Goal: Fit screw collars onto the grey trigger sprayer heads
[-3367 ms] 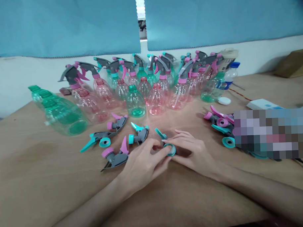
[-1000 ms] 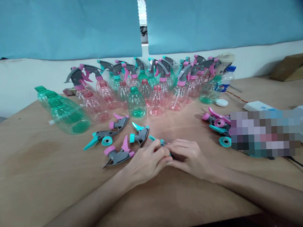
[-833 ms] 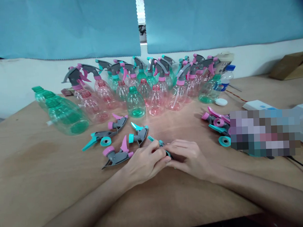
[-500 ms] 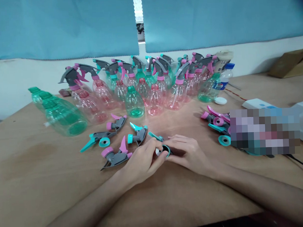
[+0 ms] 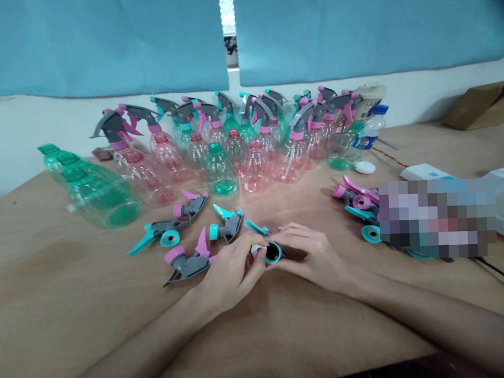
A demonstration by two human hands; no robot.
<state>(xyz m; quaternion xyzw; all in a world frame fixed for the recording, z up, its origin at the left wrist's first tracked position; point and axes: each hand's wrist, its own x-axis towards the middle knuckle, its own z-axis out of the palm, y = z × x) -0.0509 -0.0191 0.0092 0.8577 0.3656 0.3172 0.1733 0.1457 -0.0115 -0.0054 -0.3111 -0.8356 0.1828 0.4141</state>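
My right hand (image 5: 310, 253) is closed round a grey spray head with a teal collar (image 5: 273, 253), its dark opening turned toward me. Between the thumb and fingers of my left hand (image 5: 236, 269) is a small white disc-like piece (image 5: 257, 248), held right beside the collar's rim. The teal trigger (image 5: 256, 228) of this spray head points up and left, beyond my fingers. Left of my hands lie several loose spray heads, among them a teal one (image 5: 227, 225) and a pink one (image 5: 190, 264). My fingers hide most of the grey body.
Behind stand several pink and green bottles, some topped with spray heads, such as an open green bottle (image 5: 221, 171). Green bottles (image 5: 101, 197) lean at left. More spray heads (image 5: 360, 207) lie at right beside a blurred patch. A white lid (image 5: 365, 167) and a cardboard box (image 5: 478, 105) are farther back.
My left hand has drawn the white piece slightly left, away from the teal collar, and tilted it. The collar's dark opening shows more fully now. The view has shifted a little.
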